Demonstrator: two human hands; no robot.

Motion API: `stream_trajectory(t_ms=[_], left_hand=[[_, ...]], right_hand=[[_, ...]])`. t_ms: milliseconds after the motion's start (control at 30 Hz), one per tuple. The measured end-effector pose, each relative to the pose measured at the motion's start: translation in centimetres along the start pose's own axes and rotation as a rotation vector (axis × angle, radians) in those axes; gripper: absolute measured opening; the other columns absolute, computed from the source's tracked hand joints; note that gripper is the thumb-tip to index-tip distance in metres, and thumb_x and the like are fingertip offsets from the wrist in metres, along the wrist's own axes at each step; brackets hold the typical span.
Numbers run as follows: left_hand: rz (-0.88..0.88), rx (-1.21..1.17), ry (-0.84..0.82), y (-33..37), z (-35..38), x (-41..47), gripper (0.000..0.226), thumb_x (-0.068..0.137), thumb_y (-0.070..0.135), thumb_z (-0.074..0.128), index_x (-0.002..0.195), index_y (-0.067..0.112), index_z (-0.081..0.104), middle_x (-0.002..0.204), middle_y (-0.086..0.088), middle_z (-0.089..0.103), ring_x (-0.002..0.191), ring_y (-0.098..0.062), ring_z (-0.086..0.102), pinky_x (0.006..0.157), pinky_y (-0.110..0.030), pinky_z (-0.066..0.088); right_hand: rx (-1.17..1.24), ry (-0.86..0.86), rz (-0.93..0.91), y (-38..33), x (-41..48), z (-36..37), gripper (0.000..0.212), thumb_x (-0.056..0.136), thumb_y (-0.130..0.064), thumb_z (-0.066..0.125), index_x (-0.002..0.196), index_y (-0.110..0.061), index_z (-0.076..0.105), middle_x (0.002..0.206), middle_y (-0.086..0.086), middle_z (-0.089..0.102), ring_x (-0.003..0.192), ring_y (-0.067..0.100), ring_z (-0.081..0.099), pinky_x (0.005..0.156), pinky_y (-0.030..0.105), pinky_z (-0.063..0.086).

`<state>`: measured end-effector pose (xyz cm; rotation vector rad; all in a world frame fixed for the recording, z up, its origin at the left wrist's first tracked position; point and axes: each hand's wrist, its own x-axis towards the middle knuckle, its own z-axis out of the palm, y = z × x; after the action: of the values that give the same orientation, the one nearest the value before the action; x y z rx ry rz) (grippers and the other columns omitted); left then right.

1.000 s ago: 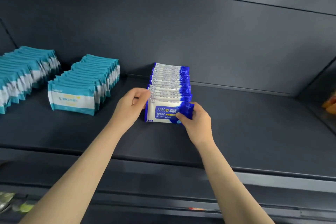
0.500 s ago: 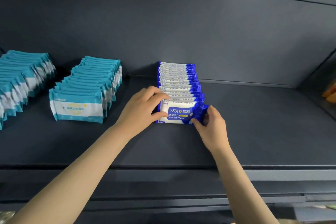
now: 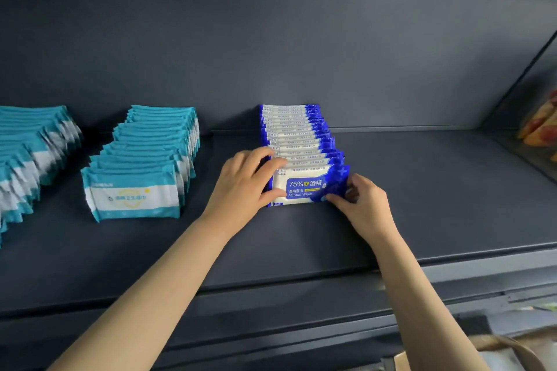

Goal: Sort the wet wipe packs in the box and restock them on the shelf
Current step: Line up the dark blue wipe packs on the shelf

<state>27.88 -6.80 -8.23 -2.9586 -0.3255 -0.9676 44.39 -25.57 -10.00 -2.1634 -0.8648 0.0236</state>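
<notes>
2 teal rows (image 3: pixel 156 141), 1 blue row (image 3: pixel 292 129); L hand (image 3: pixel 244 187), R hand (image 3: pixel 366 205) pinch front blue pack (image 3: pixel 304 188).

Bare shelf (image 3: pixel 437 190) open right of blue wipe row (image 3: pixel 297 135) as far as orange packets (image 3: pixel 539 123), narrower lane left of row before teal wipe row (image 3: pixel 150 153), back panel (image 3: pixel 301 54) close behind, left hand (image 3: pixel 244 187) and right hand (image 3: pixel 364 205) clasping ends of front pack (image 3: pixel 301 188)

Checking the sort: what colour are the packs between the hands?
Blue and white packs, clearest in the head view.

The front blue pack (image 3: pixel 304 187) reads "75% 酒精", "Alcohol Wipes".
</notes>
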Motion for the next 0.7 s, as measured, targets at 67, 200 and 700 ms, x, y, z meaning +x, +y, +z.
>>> stream_trajectory(t_ms=[67, 200, 700], left_hand=[[-0.012, -0.057, -0.04, 0.1, -0.4, 0.2, 0.063, 0.08, 0.042, 0.07, 0.135, 0.014, 0.056, 0.129, -0.011, 0.057, 0.104, -0.033, 0.058, 0.084, -0.048, 0.053], [-0.085, -0.138, -0.11, 0.5, -1.5, 0.6, 0.092, 0.077, 0.043, 0.078, 0.152, 0.016, 0.032, 0.144, -0.011, 0.046, 0.121, -0.034, 0.05, 0.098, -0.048, 0.045], [0.038, -0.212, 0.002, 18.7, -1.2, 5.1, 0.063, 0.089, 0.033, 0.069, 0.144, 0.012, 0.046, 0.141, -0.007, 0.051, 0.126, -0.03, 0.047, 0.101, -0.042, 0.041]], right_hand=[[-0.018, -0.019, 0.019, 0.1, 0.0, -0.4, 0.028, 0.073, -0.022, 0.085, 0.077, -0.016, 0.058, 0.077, 0.0, 0.061, 0.069, 0.017, 0.055, 0.062, 0.02, 0.044], [-0.06, -0.044, 0.031, 0.0, 0.0, -1.6, 0.032, 0.068, -0.026, 0.089, 0.078, -0.021, 0.058, 0.081, -0.006, 0.056, 0.07, 0.008, 0.053, 0.059, 0.008, 0.037], [-0.329, 0.245, -0.022, 4.7, -9.9, -19.9, 0.043, 0.089, -0.028, 0.07, 0.13, -0.015, 0.061, 0.135, 0.001, 0.06, 0.127, 0.023, 0.051, 0.105, 0.037, 0.041]])
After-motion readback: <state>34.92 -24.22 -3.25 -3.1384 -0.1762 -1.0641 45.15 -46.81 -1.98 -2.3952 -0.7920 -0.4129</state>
